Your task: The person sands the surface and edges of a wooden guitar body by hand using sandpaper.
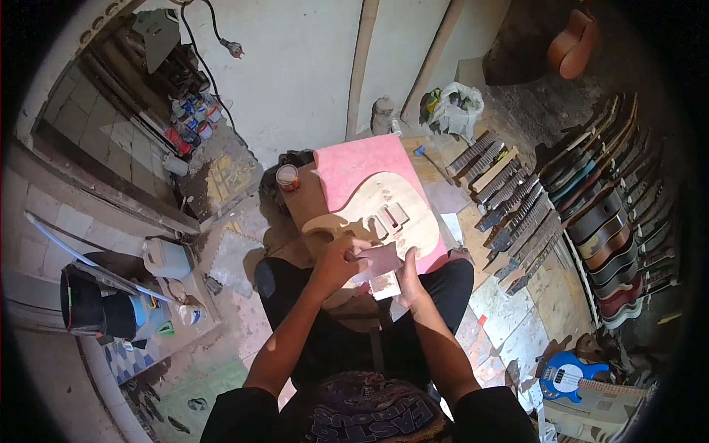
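An unfinished pale wooden electric guitar body [415,215], with routed slots and holes, lies on a pink sheet [362,156] in front of me. Over its near edge, my left hand [341,263] pinches a purplish-brown sheet of sandpaper [382,258] at its left side. At the sheet's right side, my right hand [408,280] grips a small whitish block [385,286] that sits just under the sandpaper. Part of the block is hidden by the sheet, and whether the right fingers also hold the sandpaper is hard to see.
A round tin [288,177] stands left of the guitar body. Guitar necks [509,199] lie in a row at the right, with several guitars [609,229] racked beyond. A blue bass [569,378] rests at lower right. Buckets [83,299] and a jerrycan [166,258] stand at left.
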Action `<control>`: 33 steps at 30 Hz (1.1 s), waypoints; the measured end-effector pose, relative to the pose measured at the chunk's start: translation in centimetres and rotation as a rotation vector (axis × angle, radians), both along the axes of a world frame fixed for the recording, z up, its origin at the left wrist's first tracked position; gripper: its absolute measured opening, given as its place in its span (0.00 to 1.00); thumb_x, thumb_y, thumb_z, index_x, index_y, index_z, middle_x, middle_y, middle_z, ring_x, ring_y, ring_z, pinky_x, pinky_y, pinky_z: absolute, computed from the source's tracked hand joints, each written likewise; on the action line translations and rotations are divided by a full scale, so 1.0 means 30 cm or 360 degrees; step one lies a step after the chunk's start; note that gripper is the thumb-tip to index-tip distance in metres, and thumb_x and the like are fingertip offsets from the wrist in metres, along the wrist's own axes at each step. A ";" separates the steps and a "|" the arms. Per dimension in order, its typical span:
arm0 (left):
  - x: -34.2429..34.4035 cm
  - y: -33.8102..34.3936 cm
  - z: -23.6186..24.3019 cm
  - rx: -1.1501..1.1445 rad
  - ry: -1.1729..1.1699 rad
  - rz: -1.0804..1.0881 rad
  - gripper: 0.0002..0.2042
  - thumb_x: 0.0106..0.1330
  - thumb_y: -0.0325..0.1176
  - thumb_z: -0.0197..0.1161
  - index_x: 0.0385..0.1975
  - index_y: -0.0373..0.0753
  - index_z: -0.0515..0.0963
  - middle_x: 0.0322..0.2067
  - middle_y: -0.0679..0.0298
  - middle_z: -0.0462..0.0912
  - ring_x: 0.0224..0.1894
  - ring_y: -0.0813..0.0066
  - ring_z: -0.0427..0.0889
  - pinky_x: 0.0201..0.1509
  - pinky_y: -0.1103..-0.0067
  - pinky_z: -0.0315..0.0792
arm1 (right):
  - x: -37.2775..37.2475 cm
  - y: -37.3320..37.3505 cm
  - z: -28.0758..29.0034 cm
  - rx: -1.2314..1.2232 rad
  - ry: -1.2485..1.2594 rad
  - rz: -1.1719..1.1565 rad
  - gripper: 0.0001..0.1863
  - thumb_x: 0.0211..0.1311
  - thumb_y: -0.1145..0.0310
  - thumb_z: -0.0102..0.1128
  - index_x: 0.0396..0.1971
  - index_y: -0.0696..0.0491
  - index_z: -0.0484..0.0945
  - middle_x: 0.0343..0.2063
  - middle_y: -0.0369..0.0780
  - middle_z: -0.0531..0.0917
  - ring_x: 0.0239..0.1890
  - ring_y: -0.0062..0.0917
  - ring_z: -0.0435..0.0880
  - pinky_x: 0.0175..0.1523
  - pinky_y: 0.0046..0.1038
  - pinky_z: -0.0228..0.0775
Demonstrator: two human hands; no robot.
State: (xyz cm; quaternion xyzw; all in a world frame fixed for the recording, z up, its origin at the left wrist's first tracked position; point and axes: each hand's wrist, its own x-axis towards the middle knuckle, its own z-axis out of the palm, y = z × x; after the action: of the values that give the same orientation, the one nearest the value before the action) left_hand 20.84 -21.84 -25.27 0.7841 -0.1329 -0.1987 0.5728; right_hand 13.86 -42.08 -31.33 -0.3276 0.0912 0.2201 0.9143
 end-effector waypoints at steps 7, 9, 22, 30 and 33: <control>0.013 -0.009 -0.092 -0.0078 -0.0034 -0.0051 0.17 0.56 0.27 0.74 0.47 0.37 0.86 0.35 0.65 0.84 0.36 0.78 0.80 0.43 0.77 0.75 | -0.021 -0.030 -0.078 -0.0366 -0.0301 0.0145 0.44 0.71 0.42 0.56 0.75 0.54 0.54 0.63 0.46 0.73 0.57 0.35 0.82 0.57 0.37 0.79; 0.005 -0.024 -0.104 -0.0146 -0.0131 -0.0027 0.16 0.57 0.26 0.74 0.46 0.36 0.86 0.36 0.64 0.84 0.38 0.77 0.82 0.45 0.76 0.76 | -0.024 -0.034 -0.069 -0.0469 -0.0429 0.0116 0.42 0.71 0.44 0.57 0.73 0.54 0.55 0.61 0.46 0.73 0.55 0.35 0.82 0.56 0.36 0.80; -0.036 -0.021 -0.213 -0.0398 0.0139 -0.0398 0.17 0.62 0.27 0.72 0.51 0.32 0.83 0.45 0.61 0.85 0.48 0.76 0.83 0.56 0.77 0.75 | -0.145 0.030 -0.115 0.0063 0.0597 -0.0088 0.34 0.72 0.36 0.51 0.58 0.53 0.76 0.42 0.45 0.87 0.35 0.31 0.89 0.36 0.33 0.84; -0.077 -0.050 -0.251 -0.0365 0.0196 -0.0395 0.18 0.60 0.27 0.74 0.50 0.34 0.83 0.44 0.61 0.85 0.48 0.75 0.83 0.55 0.77 0.75 | -0.217 -0.004 -0.171 0.0244 0.0539 -0.0034 0.34 0.73 0.38 0.51 0.65 0.50 0.71 0.54 0.40 0.82 0.53 0.30 0.84 0.58 0.37 0.78; -0.082 -0.044 -0.269 -0.0339 0.0115 -0.0409 0.17 0.60 0.28 0.75 0.49 0.33 0.83 0.44 0.62 0.86 0.47 0.76 0.83 0.54 0.77 0.75 | -0.198 0.014 -0.098 0.0018 0.0462 -0.0079 0.33 0.74 0.39 0.50 0.65 0.50 0.71 0.55 0.40 0.82 0.54 0.30 0.83 0.60 0.37 0.77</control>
State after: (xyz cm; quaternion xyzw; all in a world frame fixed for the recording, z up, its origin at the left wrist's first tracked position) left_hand 18.37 -23.16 -33.33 0.6879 -0.2317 -0.2832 0.6268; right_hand 7.91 -41.67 -34.29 -0.2847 0.2291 0.2429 0.8986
